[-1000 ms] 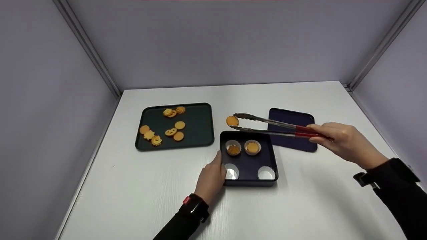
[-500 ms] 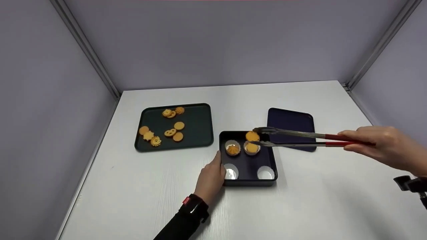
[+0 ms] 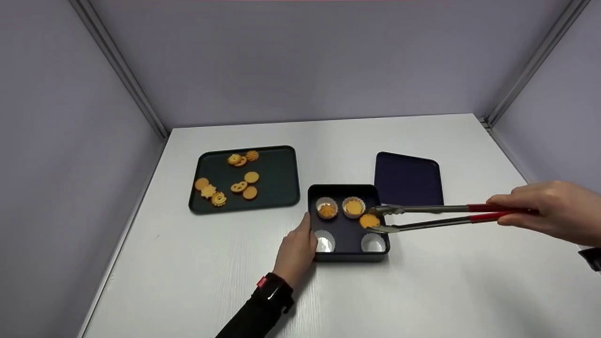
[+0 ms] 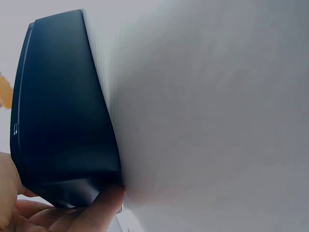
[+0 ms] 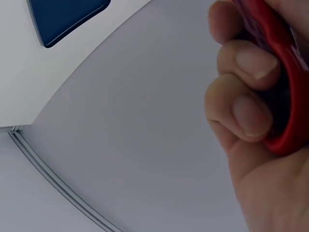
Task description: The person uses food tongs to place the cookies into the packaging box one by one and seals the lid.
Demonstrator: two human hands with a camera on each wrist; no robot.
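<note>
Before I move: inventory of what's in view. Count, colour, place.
Walls: three, grey, left, back, right
Corner strips: two, grey, wall corners
Table: one, white, central
Tray: one, dark green, table's left side
Tray cookies: nine visible, golden, on the tray
Box: one, dark blue, table centre
Paper cups: four, white, in the box
Cup cookies: two, golden, in the far cups
Tongs: one, silver and red, box's right side
Tongs cookie: one, orange, between tongs' tips
Flat panel: one, dark blue, right, beyond box
Wristbands: two, black, wrists
Sleeve: one, black, left arm
Left hand: one, on the box
Right hand: one, on tongs
</note>
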